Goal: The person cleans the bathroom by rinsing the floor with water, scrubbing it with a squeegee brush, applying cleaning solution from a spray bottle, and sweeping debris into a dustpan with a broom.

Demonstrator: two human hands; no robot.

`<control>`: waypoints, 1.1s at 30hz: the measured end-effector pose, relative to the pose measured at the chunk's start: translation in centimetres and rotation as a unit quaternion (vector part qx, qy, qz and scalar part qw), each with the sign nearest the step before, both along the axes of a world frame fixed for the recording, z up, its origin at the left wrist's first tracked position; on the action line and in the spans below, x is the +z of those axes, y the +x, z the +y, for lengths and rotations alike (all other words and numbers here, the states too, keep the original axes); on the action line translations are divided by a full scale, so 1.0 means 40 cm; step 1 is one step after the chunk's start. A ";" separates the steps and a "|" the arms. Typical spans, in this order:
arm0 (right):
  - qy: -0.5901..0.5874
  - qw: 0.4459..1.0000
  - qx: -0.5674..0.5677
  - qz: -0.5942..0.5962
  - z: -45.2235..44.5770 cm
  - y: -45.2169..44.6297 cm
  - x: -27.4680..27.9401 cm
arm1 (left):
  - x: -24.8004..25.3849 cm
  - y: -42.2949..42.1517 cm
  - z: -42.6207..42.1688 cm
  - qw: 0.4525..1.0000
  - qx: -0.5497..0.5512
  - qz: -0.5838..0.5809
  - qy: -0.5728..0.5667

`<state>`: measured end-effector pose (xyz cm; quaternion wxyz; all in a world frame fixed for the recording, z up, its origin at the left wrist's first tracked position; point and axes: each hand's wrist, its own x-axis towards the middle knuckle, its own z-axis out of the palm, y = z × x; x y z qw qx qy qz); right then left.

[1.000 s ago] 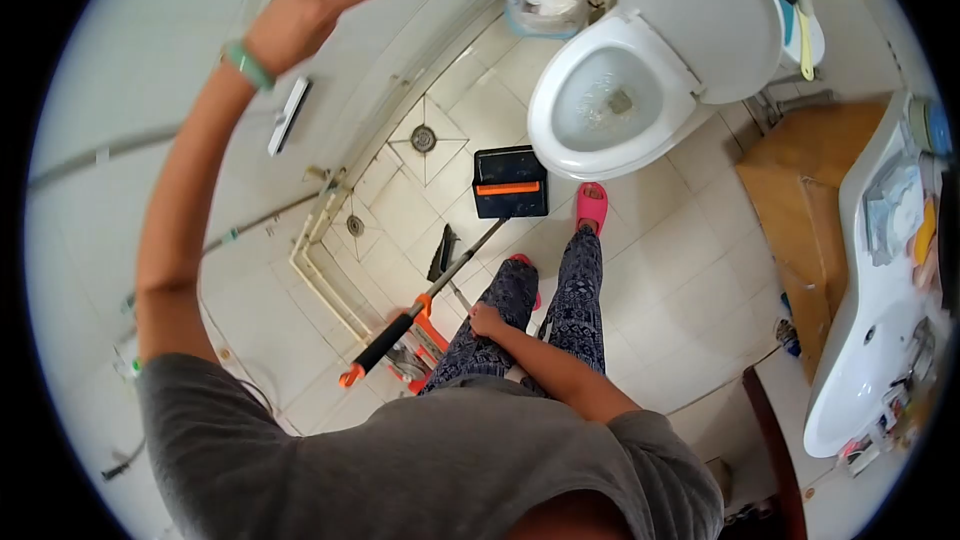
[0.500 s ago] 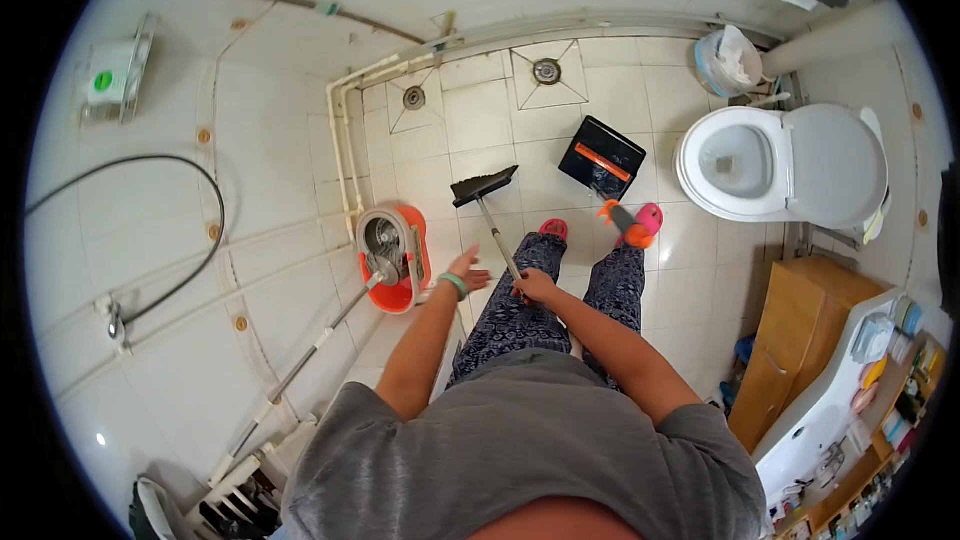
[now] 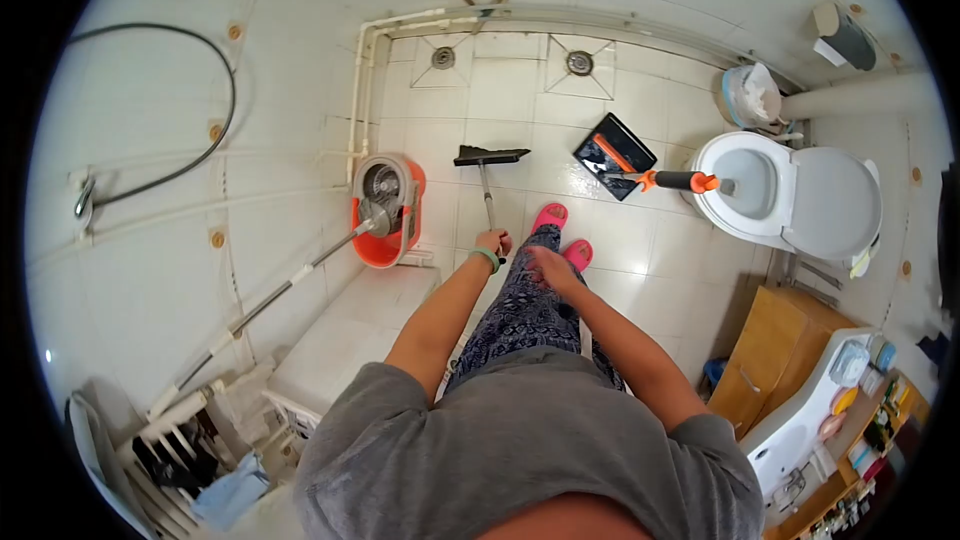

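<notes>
My left arm reaches out almost straight, and my left hand (image 3: 493, 240), just below a green bracelet (image 3: 488, 257), is wrapped round the handle of the broom (image 3: 488, 156) between eleven and twelve o'clock from me. My right arm bends inward; my right hand (image 3: 549, 268), at twelve, is loosely open over my patterned trousers (image 3: 525, 315), whether touching I can't tell. The broom's wide black head sits crosswise on the pale tiles (image 3: 500, 118), its slim handle grey.
</notes>
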<state>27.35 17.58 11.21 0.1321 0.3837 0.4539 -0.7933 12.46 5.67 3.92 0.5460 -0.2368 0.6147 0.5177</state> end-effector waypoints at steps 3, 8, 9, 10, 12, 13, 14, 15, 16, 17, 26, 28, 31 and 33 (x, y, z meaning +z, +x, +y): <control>-0.010 0.997 -0.016 -0.076 0.060 0.140 -0.027 | 0.056 -0.051 -0.036 0.991 0.115 -0.065 -0.005; 0.038 0.974 -0.088 -0.204 0.130 0.430 -0.050 | 0.175 -0.201 -0.178 0.993 -0.064 0.084 -0.060; 0.045 0.967 -0.092 -0.235 0.137 0.466 -0.038 | 0.184 -0.252 -0.221 0.992 -0.084 0.078 -0.057; 0.048 0.962 -0.095 -0.250 0.141 0.498 -0.036 | 0.164 -0.310 -0.270 0.991 -0.080 0.093 -0.047; 0.056 0.953 -0.100 -0.280 0.141 0.525 -0.028 | 0.114 -0.465 -0.367 0.938 -0.241 0.233 -0.093; 0.061 0.948 -0.103 -0.293 0.138 0.526 -0.020 | 0.098 -0.539 -0.388 0.839 -0.392 0.348 -0.143; 0.064 0.948 -0.104 -0.294 0.131 0.518 -0.017 | 0.180 -0.585 -0.356 0.853 -0.370 0.324 -0.172; 0.066 0.944 -0.112 -0.304 0.123 0.502 -0.017 | 0.261 -0.638 -0.324 0.865 -0.349 0.300 -0.201; 0.067 0.939 -0.120 -0.315 0.114 0.479 -0.019 | 0.240 -0.714 -0.333 0.865 -0.363 0.292 -0.188; 0.069 0.938 -0.123 -0.316 0.099 0.449 -0.021 | 0.228 -0.791 -0.344 0.864 -0.378 0.284 -0.175; 0.055 0.967 -0.050 -0.243 -0.040 0.018 -0.024 | 0.238 -1.260 -0.401 0.783 -0.527 0.249 -0.216; 0.042 0.970 -0.052 -0.235 -0.059 -0.057 -0.020 | 0.262 -1.329 -0.418 0.778 -0.537 0.234 -0.227; 0.050 0.975 -0.047 -0.212 -0.084 -0.136 -0.002 | 0.326 -1.412 -0.415 0.734 -0.598 0.210 -0.243; 0.057 0.971 -0.045 -0.227 -0.099 -0.151 -0.019 | 0.331 -1.463 -0.401 0.686 -0.658 0.182 -0.251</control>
